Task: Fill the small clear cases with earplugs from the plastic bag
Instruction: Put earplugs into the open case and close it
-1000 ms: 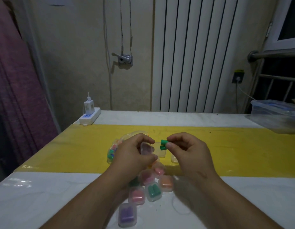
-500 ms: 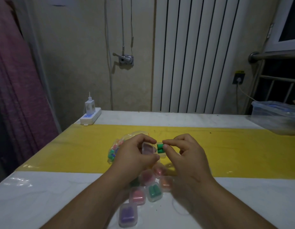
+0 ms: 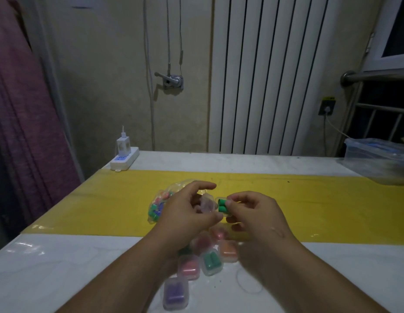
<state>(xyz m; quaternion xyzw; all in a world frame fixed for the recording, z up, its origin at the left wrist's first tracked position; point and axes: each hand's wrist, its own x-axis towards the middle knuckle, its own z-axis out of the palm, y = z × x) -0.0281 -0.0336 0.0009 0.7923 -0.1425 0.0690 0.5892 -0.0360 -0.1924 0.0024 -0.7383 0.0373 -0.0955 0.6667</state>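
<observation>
My left hand (image 3: 187,213) grips a small clear case (image 3: 207,204), its lid swung open, above the yellow strip of the table. Two green earplugs (image 3: 222,205) lie in the case's right half, and my right hand (image 3: 253,213) pinches them with thumb and forefinger. The plastic bag (image 3: 159,205) of mixed coloured earplugs lies just left of my left hand. Several filled cases lie below my hands: a green one (image 3: 211,262), a pink one (image 3: 188,267), a purple one (image 3: 175,292) and an orange one (image 3: 228,251).
A white power strip (image 3: 124,160) with a charger stands at the table's far left corner. A clear plastic box (image 3: 377,159) sits at the far right edge. A purple curtain (image 3: 22,109) hangs on the left, and a radiator (image 3: 264,75) stands behind the table.
My right hand has brought the green earplugs from just right of the case down into its open half. My left hand keeps holding the case.
</observation>
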